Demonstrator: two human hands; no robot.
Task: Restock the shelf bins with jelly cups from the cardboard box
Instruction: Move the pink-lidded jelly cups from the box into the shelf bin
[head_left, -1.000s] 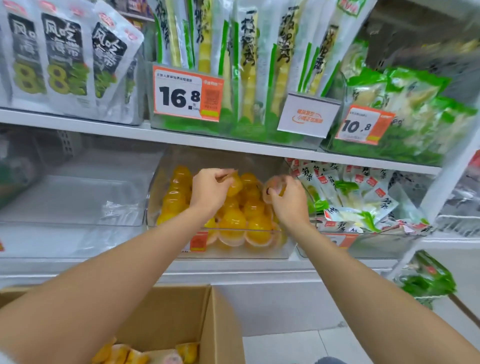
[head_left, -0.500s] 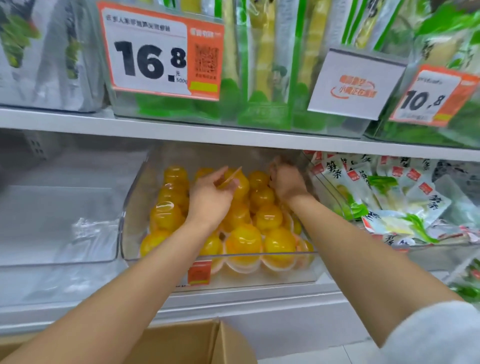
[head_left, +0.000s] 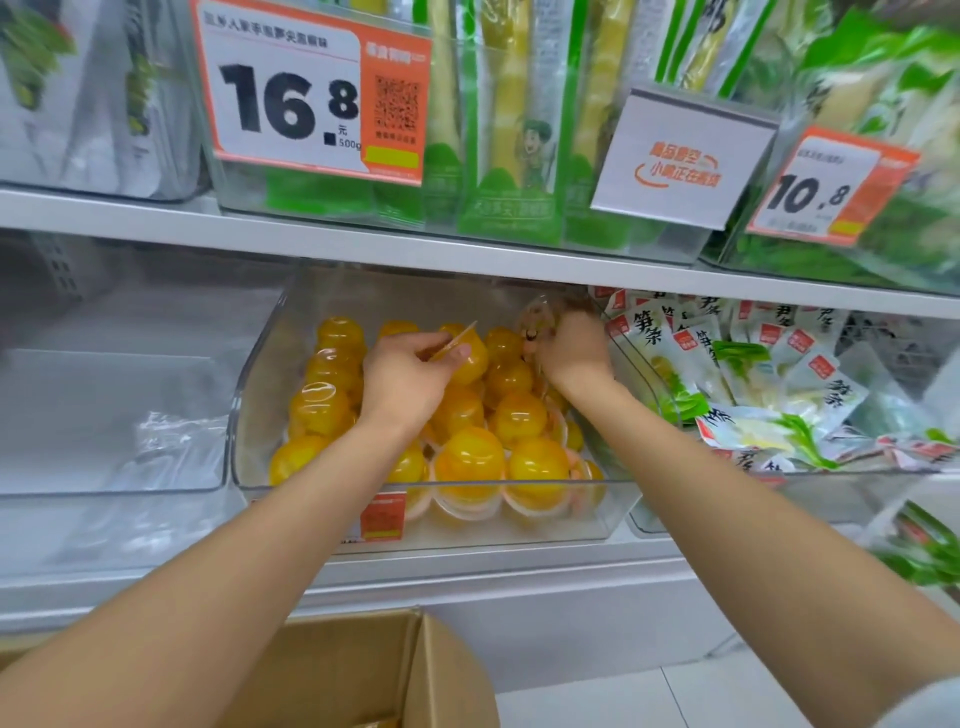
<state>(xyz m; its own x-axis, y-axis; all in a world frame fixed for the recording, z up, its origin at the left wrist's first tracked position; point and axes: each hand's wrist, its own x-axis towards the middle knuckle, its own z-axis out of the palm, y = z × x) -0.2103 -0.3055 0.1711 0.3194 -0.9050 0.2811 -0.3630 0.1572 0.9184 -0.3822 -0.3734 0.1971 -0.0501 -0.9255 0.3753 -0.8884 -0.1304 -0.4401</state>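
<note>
A clear plastic shelf bin on the middle shelf holds several yellow jelly cups, dome side up. Both my hands are inside it. My left hand grips one jelly cup tilted on its side above the pile, thumb on its flat lid. My right hand reaches to the bin's back right corner and holds another jelly cup, seen only as a blurred clear shape. The cardboard box stands open below my left arm; its contents are out of sight.
A second clear bin to the left holds only a crumpled plastic film. A bin of white and green snack packets sits to the right. The upper shelf edge hangs low over the bins, with price tags above.
The view has closed in on the bin. Both hands moved deeper into it: the right one to the back right corner, the left one still holding its tilted cup over the pile.
</note>
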